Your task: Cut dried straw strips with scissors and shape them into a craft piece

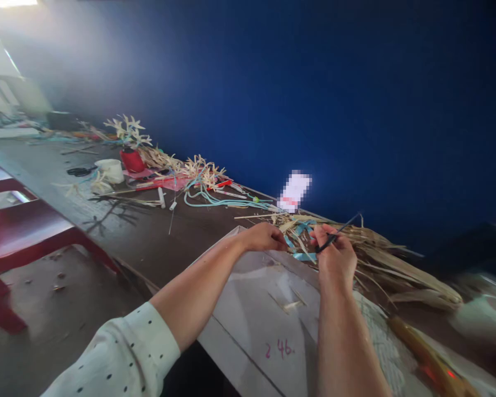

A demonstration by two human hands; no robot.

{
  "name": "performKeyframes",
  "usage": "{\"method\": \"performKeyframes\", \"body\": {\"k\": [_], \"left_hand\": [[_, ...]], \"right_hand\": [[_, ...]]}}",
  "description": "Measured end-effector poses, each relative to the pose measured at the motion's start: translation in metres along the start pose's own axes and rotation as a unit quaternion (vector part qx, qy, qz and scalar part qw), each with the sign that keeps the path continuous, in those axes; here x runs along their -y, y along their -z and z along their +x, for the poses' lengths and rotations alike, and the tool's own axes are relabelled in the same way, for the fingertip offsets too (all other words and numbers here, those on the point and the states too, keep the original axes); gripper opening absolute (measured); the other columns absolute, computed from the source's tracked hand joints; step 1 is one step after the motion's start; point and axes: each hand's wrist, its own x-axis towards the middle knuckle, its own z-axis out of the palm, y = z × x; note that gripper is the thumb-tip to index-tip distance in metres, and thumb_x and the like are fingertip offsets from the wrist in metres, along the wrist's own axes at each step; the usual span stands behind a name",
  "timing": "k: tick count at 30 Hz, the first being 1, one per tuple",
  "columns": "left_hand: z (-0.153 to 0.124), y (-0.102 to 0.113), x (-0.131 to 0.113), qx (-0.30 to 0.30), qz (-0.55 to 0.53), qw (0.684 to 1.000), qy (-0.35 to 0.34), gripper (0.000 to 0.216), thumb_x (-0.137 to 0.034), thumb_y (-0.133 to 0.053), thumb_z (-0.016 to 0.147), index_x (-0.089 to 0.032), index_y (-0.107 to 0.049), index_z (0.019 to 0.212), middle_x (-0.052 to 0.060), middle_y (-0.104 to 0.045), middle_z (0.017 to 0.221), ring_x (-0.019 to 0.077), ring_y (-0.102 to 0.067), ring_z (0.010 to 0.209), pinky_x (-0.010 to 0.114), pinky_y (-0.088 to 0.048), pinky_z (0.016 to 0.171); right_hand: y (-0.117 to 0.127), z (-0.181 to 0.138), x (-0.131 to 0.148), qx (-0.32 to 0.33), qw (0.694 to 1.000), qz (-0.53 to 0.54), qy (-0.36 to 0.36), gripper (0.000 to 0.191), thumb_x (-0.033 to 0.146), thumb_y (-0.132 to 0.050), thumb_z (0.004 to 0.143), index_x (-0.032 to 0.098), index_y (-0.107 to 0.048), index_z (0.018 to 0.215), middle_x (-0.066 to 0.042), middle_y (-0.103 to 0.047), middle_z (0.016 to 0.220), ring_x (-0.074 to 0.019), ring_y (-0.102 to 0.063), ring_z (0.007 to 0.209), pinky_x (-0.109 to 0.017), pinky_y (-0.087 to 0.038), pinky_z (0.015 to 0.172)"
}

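Observation:
My right hand [338,255] is closed around a dark slim tool [327,241] whose thin, bent end points up and to the right; its exact kind is not clear. Fingertips of my left hand [263,237] are pinched together just to the left, and whatever lies between them is hidden. Between the two hands are light blue strips [305,256] and pale dried husk strips [300,237]. Below both wrists lies a white sheet [268,309] with a handwritten number.
A bundle of dried husks [413,275] lies at right, near a yellowish tool [427,353]. Along the blue wall [273,82] are blue cord [206,201], husk flowers [202,171], a white cup [109,171], a red pot [132,161] and black scissors [80,171]. A red stool [33,226] stands left.

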Motion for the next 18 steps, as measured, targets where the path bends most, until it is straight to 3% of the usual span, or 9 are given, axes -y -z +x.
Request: {"method": "performKeyframes", "body": {"k": [6, 12, 18], "left_hand": [[-0.004, 0.003, -0.001, 0.068, 0.09, 0.993, 0.026, 0.025, -0.03, -0.062, 0.064, -0.017, -0.071, 0.084, 0.0, -0.066, 0.075, 0.0118, -0.056, 0.068, 0.019, -0.038, 0.061], [-0.008, 0.002, -0.009, 0.113, 0.176, 0.974, 0.085, 0.023, -0.027, -0.061, 0.064, -0.014, -0.072, 0.08, 0.005, -0.067, 0.073, 0.0151, -0.056, 0.065, 0.023, -0.037, 0.057], [-0.01, 0.0, -0.007, 0.134, 0.189, 0.968, 0.098, 0.017, -0.02, -0.066, 0.055, -0.018, -0.069, 0.072, 0.002, -0.066, 0.068, 0.013, -0.055, 0.06, 0.021, -0.036, 0.055]], "right_hand": [[0.006, 0.003, 0.01, -0.041, 0.995, -0.086, 0.037, 0.048, 0.04, -0.08, 0.05, 0.019, -0.05, 0.081, -0.006, -0.066, 0.064, -0.0157, -0.058, 0.046, -0.029, -0.05, 0.044], [0.005, 0.001, 0.011, -0.021, 0.998, -0.061, 0.026, 0.051, 0.045, -0.08, 0.048, 0.019, -0.049, 0.079, -0.002, -0.063, 0.058, -0.0155, -0.058, 0.044, -0.029, -0.05, 0.043], [0.003, -0.001, 0.014, -0.008, 0.997, -0.07, 0.028, 0.048, 0.044, -0.08, 0.05, 0.018, -0.052, 0.078, 0.001, -0.061, 0.056, -0.0127, -0.056, 0.043, -0.026, -0.05, 0.044]]}}
